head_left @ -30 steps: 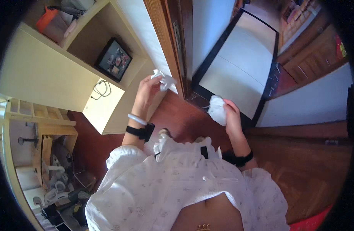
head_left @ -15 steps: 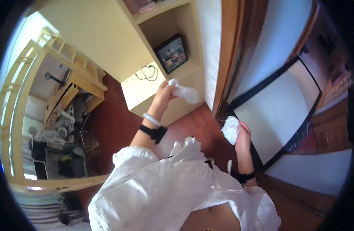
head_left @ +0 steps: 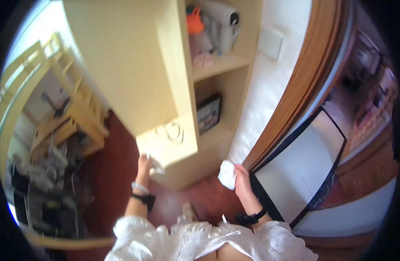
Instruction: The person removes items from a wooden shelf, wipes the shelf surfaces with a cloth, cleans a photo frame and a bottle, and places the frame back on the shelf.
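My left hand (head_left: pixel 144 167) is closed around a small white piece (head_left: pixel 155 167) of thin, limp tissue or cloth, which hangs from the fingers, a little blurred. It is in front of the low ledge (head_left: pixel 154 143) of a pale wooden cabinet; whether it touches the ledge I cannot tell. To the right, my right hand (head_left: pixel 242 180) pinches a crumpled white wad (head_left: pixel 227 175) of similar tissue or cloth between thumb and fingers. This wad is held in the air near the cabinet's right end and the doorway.
On the ledge lies a looped black cable (head_left: pixel 174 132). A framed picture (head_left: pixel 208 114) leans in the lower niche; an orange item (head_left: pixel 194 21) and a white cylinder (head_left: pixel 226 37) are above. A wooden door frame (head_left: pixel 302 82) stands right, a wooden desk (head_left: pixel 63 130) left, over reddish floor (head_left: pixel 108 182).
The view has tilted up, bringing the upper shelf and wall switch into sight. Both hands appear lower and further left, each still holding its white piece.
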`<state>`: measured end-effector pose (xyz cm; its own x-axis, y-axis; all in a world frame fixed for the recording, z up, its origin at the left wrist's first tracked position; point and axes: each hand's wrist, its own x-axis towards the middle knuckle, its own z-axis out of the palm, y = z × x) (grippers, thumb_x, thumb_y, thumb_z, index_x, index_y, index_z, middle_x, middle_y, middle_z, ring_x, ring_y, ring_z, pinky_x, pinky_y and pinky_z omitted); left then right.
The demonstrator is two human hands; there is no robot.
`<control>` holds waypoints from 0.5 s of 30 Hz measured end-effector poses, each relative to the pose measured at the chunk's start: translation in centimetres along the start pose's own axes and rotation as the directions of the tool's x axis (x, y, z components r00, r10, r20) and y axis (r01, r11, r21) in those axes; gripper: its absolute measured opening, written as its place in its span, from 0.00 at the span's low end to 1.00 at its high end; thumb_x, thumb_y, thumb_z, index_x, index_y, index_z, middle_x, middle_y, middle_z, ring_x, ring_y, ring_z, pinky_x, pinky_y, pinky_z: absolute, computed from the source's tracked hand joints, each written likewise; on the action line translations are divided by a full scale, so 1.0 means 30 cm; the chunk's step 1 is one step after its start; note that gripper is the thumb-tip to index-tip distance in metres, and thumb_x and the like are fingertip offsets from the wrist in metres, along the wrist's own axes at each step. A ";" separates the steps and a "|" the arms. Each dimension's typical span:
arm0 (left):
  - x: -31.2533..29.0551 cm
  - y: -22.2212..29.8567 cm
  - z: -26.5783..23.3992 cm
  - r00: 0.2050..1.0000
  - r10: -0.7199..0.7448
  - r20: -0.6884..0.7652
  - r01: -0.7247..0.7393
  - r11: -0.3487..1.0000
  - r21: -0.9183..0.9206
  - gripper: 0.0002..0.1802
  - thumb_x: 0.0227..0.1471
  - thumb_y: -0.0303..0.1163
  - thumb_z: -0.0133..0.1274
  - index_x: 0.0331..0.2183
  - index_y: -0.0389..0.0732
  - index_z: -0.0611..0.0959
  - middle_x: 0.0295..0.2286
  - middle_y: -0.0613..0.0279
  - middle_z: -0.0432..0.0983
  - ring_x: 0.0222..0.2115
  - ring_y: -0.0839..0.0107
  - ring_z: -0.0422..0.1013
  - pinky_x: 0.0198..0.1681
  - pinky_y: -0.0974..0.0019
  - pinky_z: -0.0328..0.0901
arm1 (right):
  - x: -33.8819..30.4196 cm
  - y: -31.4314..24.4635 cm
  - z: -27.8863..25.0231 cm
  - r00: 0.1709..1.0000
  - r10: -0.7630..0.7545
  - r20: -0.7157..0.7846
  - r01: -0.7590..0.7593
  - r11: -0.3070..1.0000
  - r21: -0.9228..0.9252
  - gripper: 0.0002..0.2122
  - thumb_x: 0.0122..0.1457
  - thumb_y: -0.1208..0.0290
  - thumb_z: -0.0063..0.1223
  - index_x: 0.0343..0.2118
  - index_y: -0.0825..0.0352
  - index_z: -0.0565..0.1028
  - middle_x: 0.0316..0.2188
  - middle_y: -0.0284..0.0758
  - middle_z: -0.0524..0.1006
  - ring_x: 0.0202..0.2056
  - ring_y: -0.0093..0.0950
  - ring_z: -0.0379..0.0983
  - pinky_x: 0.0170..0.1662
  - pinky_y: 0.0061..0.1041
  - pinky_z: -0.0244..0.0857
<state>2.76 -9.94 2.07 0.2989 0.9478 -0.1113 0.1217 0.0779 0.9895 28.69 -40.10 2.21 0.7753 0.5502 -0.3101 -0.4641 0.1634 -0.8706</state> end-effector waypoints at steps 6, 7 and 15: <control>0.211 0.038 0.036 0.961 0.173 0.215 -0.275 0.677 0.682 0.31 0.42 0.34 0.58 0.47 0.28 0.71 0.36 0.43 0.74 0.36 0.61 0.73 0.39 0.64 0.67 | 0.088 -0.202 0.189 0.959 -0.283 0.019 0.284 0.957 -0.063 0.10 0.56 0.75 0.44 0.39 0.72 0.73 0.33 0.32 0.73 0.36 0.21 0.67 0.41 0.19 0.61; 0.248 0.050 0.033 0.956 0.171 0.237 -0.289 0.667 0.686 0.31 0.43 0.34 0.58 0.47 0.28 0.71 0.37 0.42 0.74 0.37 0.59 0.73 0.40 0.63 0.67 | 0.081 -0.244 0.226 0.937 -0.350 0.022 0.350 0.935 -0.045 0.10 0.57 0.74 0.43 0.38 0.72 0.73 0.32 0.31 0.73 0.35 0.20 0.67 0.40 0.19 0.61; 0.098 0.747 0.309 0.738 0.611 0.285 -0.661 0.741 0.121 0.14 0.52 0.28 0.52 0.41 0.32 0.75 0.32 0.57 0.77 0.33 0.73 0.72 0.38 0.71 0.66 | 0.205 -0.754 0.461 0.563 -0.795 0.225 0.819 0.501 -0.280 0.08 0.56 0.71 0.52 0.25 0.71 0.71 0.26 0.31 0.71 0.30 0.18 0.66 0.32 0.18 0.59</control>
<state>15.13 -8.28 23.07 0.5650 0.6589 0.4966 0.0075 -0.6059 0.7955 38.02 -29.08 25.28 0.7091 0.3643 0.6037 0.5226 0.3033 -0.7968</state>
